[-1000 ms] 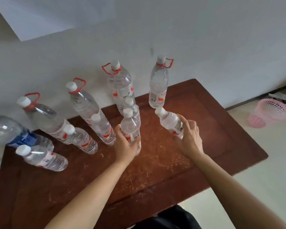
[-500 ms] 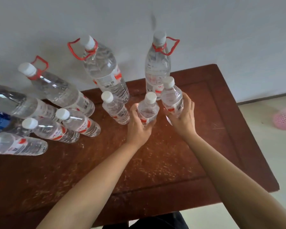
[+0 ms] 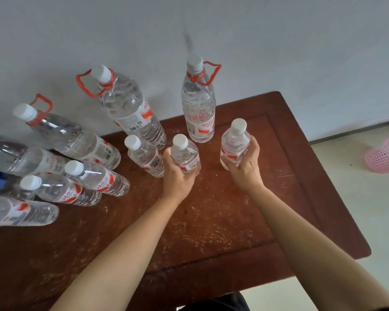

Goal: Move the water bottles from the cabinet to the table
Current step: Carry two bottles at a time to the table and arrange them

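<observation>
We set two small water bottles upright on the wooden table (image 3: pixel 245 209), our left hand (image 3: pixel 176 178) wrapped around one bottle (image 3: pixel 185 156), our right hand (image 3: pixel 245 168) around the other (image 3: pixel 235 142); full, thin-walled and slick, they likely handle best gripped mid-body.

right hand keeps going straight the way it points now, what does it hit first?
Probably nothing on the table. The right hand, holding a small bottle, points up-left toward the wall. The tall bottle with the red handle stands just left of that line; depth is unclear, so a graze is possible.
</observation>
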The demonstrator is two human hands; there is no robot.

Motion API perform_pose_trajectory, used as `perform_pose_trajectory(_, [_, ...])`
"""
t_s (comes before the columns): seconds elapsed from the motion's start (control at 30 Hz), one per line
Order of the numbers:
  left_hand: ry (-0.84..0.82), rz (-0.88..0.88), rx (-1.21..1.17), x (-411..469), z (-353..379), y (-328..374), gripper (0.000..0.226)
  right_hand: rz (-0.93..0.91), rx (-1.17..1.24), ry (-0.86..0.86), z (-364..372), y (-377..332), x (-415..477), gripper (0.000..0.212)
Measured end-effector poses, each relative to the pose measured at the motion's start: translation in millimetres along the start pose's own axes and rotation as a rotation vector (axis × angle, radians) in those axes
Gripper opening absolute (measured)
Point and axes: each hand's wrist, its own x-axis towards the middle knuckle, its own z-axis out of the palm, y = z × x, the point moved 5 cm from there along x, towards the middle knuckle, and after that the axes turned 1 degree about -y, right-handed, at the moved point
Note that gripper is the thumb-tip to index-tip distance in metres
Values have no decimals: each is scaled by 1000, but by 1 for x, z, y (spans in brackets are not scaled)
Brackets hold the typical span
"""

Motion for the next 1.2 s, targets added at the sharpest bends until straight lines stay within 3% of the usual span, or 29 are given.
perform_pose_trajectory(0.13, [-75,-23,158,-9,-15,7,88,37,-210,-15,-12,-11,-16,92])
perform_pose_trajectory(0.27, [-246,-34,564,-36,-35,1,65,40,-534,119,-20,-12,-59,72])
perform_pose_trajectory(0.37, [-356,93,750,-59,-56,-7,64,78,-648,115,-10,-16,-92,64])
perform_pose_trajectory(0.5, [-332,288,860,-71,-95,-8,72,58,-708,185,5,-51,-129,59])
perform_pose_trajectory(0.9, [-183,766,619,-129,-273,21,62,35,-764,526,50,-205,-284,61])
perform_pose_trajectory(1.2, [-382,1075,410,-242,-244,125,62,153,-886,895,-30,-243,-478,57])
